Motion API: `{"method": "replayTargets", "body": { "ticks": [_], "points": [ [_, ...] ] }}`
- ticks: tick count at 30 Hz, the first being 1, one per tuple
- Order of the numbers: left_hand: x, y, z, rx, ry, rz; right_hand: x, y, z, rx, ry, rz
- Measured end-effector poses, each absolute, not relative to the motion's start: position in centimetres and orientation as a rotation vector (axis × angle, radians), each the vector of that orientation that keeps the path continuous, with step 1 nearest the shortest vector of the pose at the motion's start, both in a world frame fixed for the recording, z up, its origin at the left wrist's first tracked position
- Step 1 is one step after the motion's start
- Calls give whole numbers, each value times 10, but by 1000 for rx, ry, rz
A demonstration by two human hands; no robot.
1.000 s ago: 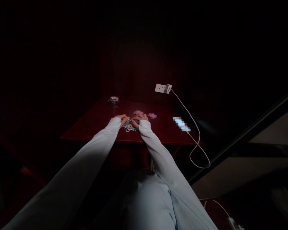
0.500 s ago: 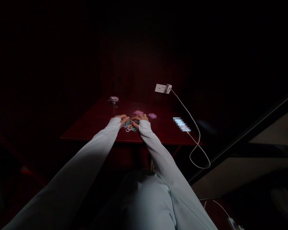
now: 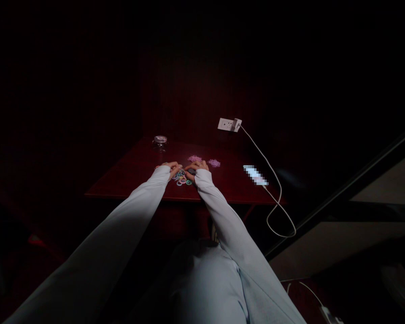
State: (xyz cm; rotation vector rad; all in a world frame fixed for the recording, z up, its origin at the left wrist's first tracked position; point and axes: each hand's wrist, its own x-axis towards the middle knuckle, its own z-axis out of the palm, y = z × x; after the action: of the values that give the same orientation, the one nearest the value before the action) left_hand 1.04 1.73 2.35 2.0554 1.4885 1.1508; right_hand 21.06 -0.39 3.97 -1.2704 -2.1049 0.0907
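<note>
A small heap of multicoloured hair ties (image 3: 181, 178) lies near the front edge of the dark red table, with both hands over it. At the heap's left side, my left hand (image 3: 172, 168) has thumb and fingers pressed together; whatever they pinch is too small to make out. My right hand (image 3: 198, 167) is at the right side, its index finger and thumb apart and reaching toward the heap, with no held thing visible. Beyond the right hand sit a pink pile (image 3: 195, 158) and a purple pile (image 3: 214, 163) of small, thin pieces, perhaps bands.
A clear jar with a pale lid (image 3: 160, 143) stands at the table's (image 3: 128, 177) back left. To the right lies a blurred-out phone (image 3: 255, 175), its white cable (image 3: 269, 162) running to a wall socket (image 3: 227, 124) and looping past the table edge. The surroundings are very dark.
The right index fingertip has drawn back slightly from the left fingertips, widening the gap between the hands. The piles, jar and phone have stayed where they were.
</note>
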Motion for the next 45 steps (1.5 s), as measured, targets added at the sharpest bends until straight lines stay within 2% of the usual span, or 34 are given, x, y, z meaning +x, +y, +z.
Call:
{"method": "replayTargets", "body": {
  "ticks": [45],
  "points": [
    [10, 14, 28, 2060, 1420, 1125, 211, -2, 39, -1281, -2109, 90]
  ]
}}
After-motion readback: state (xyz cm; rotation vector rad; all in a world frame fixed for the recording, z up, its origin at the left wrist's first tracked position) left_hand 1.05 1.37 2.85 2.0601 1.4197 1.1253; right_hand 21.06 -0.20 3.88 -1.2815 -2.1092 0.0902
